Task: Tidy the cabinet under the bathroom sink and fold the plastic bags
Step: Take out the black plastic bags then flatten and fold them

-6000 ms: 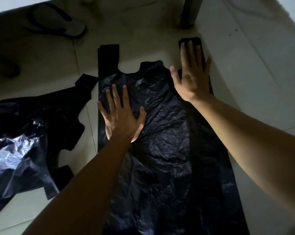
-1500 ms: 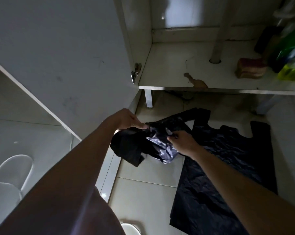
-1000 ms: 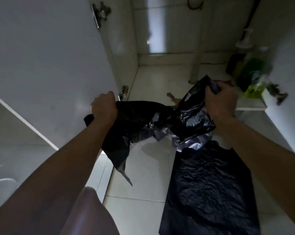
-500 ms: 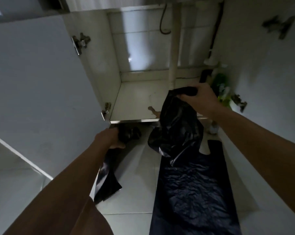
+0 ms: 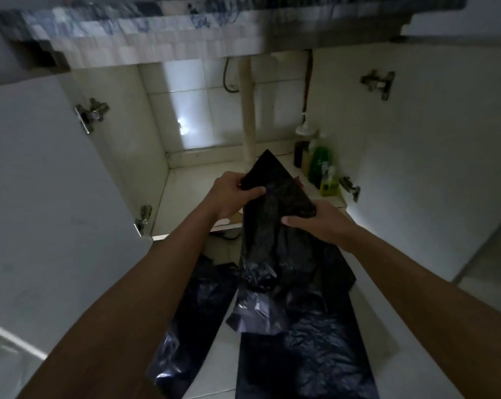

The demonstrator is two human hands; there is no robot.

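Head view: open under-sink cabinet (image 5: 191, 191), bottles (image 5: 321, 165) at its right wall; tiled floor (image 5: 223, 358) carries a flattened bag (image 5: 306, 358). Left hand (image 5: 229, 197) and right hand (image 5: 318, 223), held up, each pinch the top of a hanging black bag (image 5: 272, 228).

Dim, bluish cast. Glare patch inside cabinet (image 5: 186, 131) at back; faint spill low right. Counter (image 5: 157, 38) up top blocky w/ compression smear. Wide-angle bend at edges.
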